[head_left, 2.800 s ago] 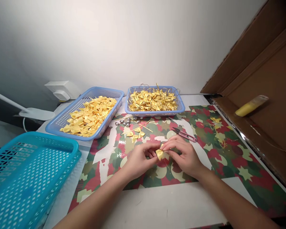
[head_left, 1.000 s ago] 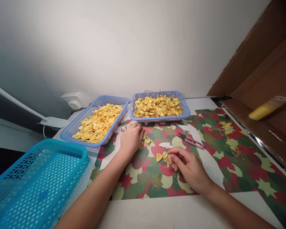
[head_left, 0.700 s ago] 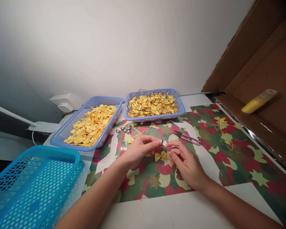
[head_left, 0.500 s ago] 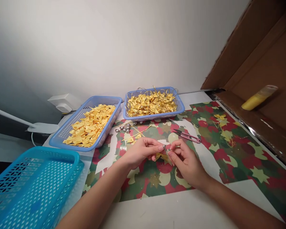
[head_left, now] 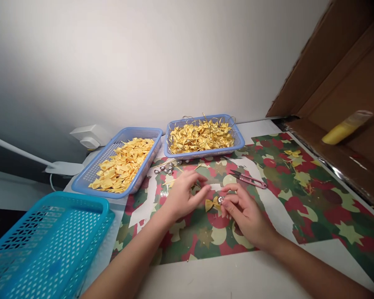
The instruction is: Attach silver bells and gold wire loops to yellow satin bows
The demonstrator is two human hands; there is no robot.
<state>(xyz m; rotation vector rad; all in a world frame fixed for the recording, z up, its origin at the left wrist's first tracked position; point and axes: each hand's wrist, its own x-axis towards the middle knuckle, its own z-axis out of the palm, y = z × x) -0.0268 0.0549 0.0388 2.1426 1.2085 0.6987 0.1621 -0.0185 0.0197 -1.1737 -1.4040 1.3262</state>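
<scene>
A small silver bell (head_left: 221, 200) is pinched at the fingertips of my right hand (head_left: 247, 214). Right beside the bell is a yellow ribbon bow (head_left: 211, 204); whether it is joined to the bell or lies on the mat I cannot tell. My left hand (head_left: 183, 197) is just left of the bow, thumb and fingers apart, with nothing visible in it. Beyond that hand lie several loose silver bells (head_left: 168, 168) and a few gold cords, partly covered by the hand. Pink-handled thread snips (head_left: 249, 179) rest beyond my right hand.
A blue basket (head_left: 77, 182) of yellow bows stands at the left, another blue basket (head_left: 202, 155) of bows with gold cords at the back. A turquoise basket (head_left: 102, 203) is nearest on the left. Cardboard (head_left: 324, 74) walls the right side. Yellow scraps (head_left: 302, 178) lie on the patterned mat (head_left: 205, 249).
My left fingers have come off the bell and spread, moving slightly left. The bell is now at my right fingertips, and the bow beside it shows more fully. The view has shifted slightly.
</scene>
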